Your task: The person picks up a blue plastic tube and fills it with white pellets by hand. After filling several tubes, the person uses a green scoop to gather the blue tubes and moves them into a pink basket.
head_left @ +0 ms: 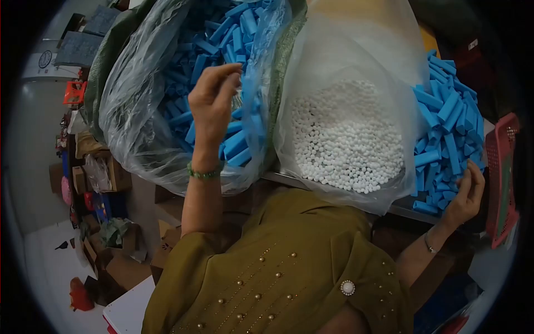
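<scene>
My left hand [212, 103], with a green bead bracelet at the wrist, is raised over a clear plastic bag [133, 131] full of blue foam pieces [236, 39]. Its fingers are bent together in a pinch; whatever is between them I cannot make out. On the other side my right hand [466, 197] is at the lower edge of a heap of blue foam strips [445, 119], its fingers bent and a little apart, with nothing visible in them. Between the hands lies a clear bag [356, 44] holding small white balls [356, 139].
A pink plastic basket [502, 178] stands at the far right, beside the heap. A green woven sack [286, 61] surrounds the left bag. Cardboard boxes [119, 175] and an orange-red stool [74, 92] are on the left. A metal table edge [278, 178] runs below the bags.
</scene>
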The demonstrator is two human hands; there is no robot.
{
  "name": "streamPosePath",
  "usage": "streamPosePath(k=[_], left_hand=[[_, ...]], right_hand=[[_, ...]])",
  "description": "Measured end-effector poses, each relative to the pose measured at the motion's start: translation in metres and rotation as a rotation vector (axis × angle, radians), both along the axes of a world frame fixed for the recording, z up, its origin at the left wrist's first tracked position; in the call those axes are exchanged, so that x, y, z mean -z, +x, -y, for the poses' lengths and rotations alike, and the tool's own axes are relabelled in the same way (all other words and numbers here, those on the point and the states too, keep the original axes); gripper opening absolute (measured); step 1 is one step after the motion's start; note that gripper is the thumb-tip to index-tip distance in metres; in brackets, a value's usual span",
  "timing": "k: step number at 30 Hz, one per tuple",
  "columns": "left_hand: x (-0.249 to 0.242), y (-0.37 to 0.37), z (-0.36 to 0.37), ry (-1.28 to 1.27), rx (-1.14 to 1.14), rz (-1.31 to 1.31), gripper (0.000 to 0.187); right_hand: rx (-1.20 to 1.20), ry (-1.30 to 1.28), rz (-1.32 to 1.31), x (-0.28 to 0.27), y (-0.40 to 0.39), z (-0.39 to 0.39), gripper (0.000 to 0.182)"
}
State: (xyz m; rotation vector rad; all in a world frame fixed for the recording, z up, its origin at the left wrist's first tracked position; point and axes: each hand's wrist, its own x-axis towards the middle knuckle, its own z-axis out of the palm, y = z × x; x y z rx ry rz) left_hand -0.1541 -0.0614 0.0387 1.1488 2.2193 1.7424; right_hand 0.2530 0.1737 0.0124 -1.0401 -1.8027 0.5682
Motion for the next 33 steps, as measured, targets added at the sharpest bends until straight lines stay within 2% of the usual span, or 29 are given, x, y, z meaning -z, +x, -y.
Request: streamPosePath(k=[1,2,3,5,6,8,12,15,17,18,20,21,23,25,26,29,30,31,33], left_hand=[[0.007,-0.024,0.004,-0.056,-0.124,-0.040,0.016],[0.016,-0.048,0.009,-0.234,-0.225,-0.146,0.017],[0.026,-0.063,0.015,-0.231,-0.227,-0.146,0.017],[0.048,-0.086,0.027,-0.893,-0.286,-0.689,0.019],[0.063,-0.096,0.033,-0.894,-0.283,-0.684,0.019],[0.087,-0.110,0.037,-1.181,-0.274,-0.681,0.021],[0.087,-0.109,0.038,-1.196,-0.266,-0.617,0.020],[0.043,-0.084,0.030,-1.080,-0.241,-0.574,0.023],[0.021,-0.071,0.029,-0.509,-0.190,-0.149,0.020],[0.005,-0.057,0.028,-0.512,-0.186,-0.144,0.020],[-0.020,-0.020,0.021,0.015,-0.007,0.257,0.025],[-0.021,-0.005,0.019,0.016,0.007,0.264,0.025],[-0.018,0.025,0.010,0.320,0.365,0.743,0.031],[0.000,0.062,-0.005,0.345,0.551,1.025,0.038],[0.010,0.077,-0.010,0.336,0.646,1.199,0.034],[0.037,0.119,-0.024,0.308,0.631,1.289,0.034],[0.040,0.128,-0.028,0.256,0.579,1.210,0.033],[0.046,0.135,-0.031,0.252,0.589,1.223,0.033],[0.061,0.147,-0.032,0.182,0.531,0.883,0.031]], right_hand=[[-0.059,-0.064,-0.047,-0.003,-0.007,0.013,0.015],[-0.061,-0.062,-0.048,-0.004,-0.015,0.024,0.015],[-0.148,-0.094,-0.063,-0.004,-0.023,0.035,0.015],[-0.233,-0.128,-0.073,-0.003,-0.037,0.053,0.016],[-0.275,-0.149,-0.078,-0.003,-0.043,0.061,0.015],[-0.312,-0.166,-0.076,-0.003,-0.052,0.070,0.015],[-0.392,-0.259,-0.086,-0.005,-0.062,0.082,0.014],[-0.450,-0.279,-0.082,-0.007,-0.067,0.086,0.016],[-0.478,-0.299,-0.073,-0.007,-0.072,0.092,0.017],[-0.492,-0.388,-0.105,-0.008,-0.077,0.096,0.016],[-0.495,-0.474,-0.134,-0.008,-0.088,0.101,0.014],[-0.549,-0.464,-0.089,-0.006,-0.094,0.103,0.016],[-0.631,-0.448,-0.058,-0.002,-0.107,0.108,0.020],[-0.677,-0.388,-0.068,0.000,-0.121,0.112,0.024],[-0.693,-0.339,-0.062,0.001,-0.125,0.113,0.026],[-0.677,-0.251,-0.144,0.010,-0.129,0.116,0.032],[-0.658,-0.253,-0.133,0.011,-0.129,0.119,0.032],[-0.620,-0.356,-0.184,0.012,-0.129,0.122,0.031],[-0.579,-0.458,-0.235,0.014,-0.127,0.123,0.030]])
